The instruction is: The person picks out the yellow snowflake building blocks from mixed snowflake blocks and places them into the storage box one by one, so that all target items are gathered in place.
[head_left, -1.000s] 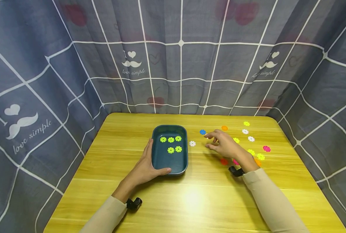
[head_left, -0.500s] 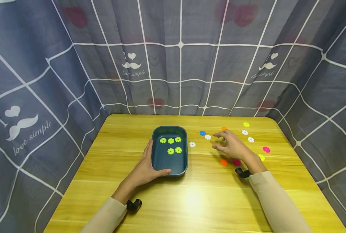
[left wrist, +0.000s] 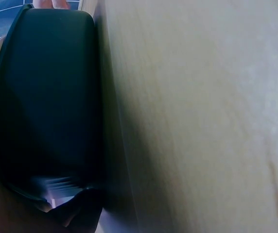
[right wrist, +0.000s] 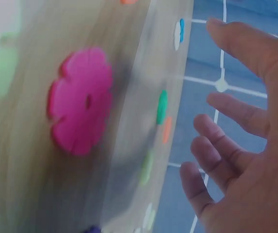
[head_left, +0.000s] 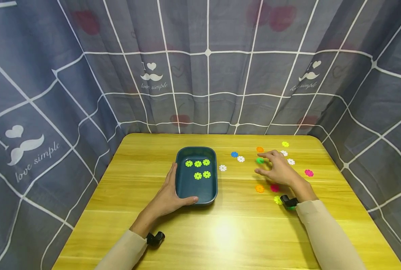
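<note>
In the head view my left hand [head_left: 166,193] holds the dark blue-green plastic tray [head_left: 200,190], fingers along its left wall and thumb over the near rim. Several yellow-green flower-shaped discs [head_left: 198,164] lie in the tray. To the right, my right hand [head_left: 279,170] hovers over the table with spread, bent fingers and nothing between them. Closest to its fingertips is a green flower disc [head_left: 260,160]. A pink flower disc [right wrist: 82,102] lies below the hand in the right wrist view. The left wrist view shows mostly the tray's outer wall [left wrist: 51,92].
White discs [head_left: 222,168] and a blue disc [head_left: 234,154] lie between tray and right hand. Around that hand are orange discs [head_left: 260,188], yellow ones [head_left: 285,144] and a magenta disc [head_left: 309,173]. A grey-blue checked curtain [head_left: 193,75] surrounds the wooden table [head_left: 136,150].
My right hand has moved to the right, away from the blue disc, uncovering a white disc and the green one. The left hand and tray stay in place.
</note>
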Demonstrator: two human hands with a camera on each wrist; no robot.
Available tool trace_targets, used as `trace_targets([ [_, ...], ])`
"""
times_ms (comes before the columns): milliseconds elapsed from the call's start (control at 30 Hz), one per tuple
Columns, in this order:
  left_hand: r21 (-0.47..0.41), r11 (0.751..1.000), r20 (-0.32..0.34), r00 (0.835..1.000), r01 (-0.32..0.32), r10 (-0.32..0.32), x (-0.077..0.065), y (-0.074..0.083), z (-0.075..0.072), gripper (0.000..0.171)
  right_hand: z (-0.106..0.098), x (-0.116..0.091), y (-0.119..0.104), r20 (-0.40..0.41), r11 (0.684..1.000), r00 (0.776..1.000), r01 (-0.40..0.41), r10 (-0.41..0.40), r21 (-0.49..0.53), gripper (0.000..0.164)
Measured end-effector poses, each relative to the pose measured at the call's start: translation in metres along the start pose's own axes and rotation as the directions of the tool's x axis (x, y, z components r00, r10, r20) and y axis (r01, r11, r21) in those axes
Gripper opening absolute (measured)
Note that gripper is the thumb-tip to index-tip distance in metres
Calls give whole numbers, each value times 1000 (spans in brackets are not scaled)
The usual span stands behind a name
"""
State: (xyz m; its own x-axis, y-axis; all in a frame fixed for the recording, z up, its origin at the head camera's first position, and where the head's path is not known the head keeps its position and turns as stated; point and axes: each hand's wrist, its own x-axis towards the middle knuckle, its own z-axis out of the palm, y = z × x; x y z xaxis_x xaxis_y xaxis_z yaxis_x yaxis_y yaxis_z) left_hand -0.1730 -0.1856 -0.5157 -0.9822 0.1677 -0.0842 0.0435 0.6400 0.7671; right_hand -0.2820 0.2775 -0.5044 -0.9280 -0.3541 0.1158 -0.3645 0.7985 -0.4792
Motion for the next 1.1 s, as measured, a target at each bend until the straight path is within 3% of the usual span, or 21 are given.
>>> trace_targets([
  [267,3,1000,2,1000,2,-2,-4,-2,2,156,-1,-9,16,28,997,997,-74,75,-13,85],
  [567,3,1000,-1,1000,-5,5,1,-1,1,156,-11,-10,34,44,990,989,-140,140,-16,97],
  [833,6,1000,3,1000,-5,5,2,1,0,157,-15,-9,47,39,988,988,-151,152,-17,94],
  [1100,5,1000,3,1000,-7,7,1,1,0,156,-14,-9,52,33,987,987,-159,158,35,77],
])
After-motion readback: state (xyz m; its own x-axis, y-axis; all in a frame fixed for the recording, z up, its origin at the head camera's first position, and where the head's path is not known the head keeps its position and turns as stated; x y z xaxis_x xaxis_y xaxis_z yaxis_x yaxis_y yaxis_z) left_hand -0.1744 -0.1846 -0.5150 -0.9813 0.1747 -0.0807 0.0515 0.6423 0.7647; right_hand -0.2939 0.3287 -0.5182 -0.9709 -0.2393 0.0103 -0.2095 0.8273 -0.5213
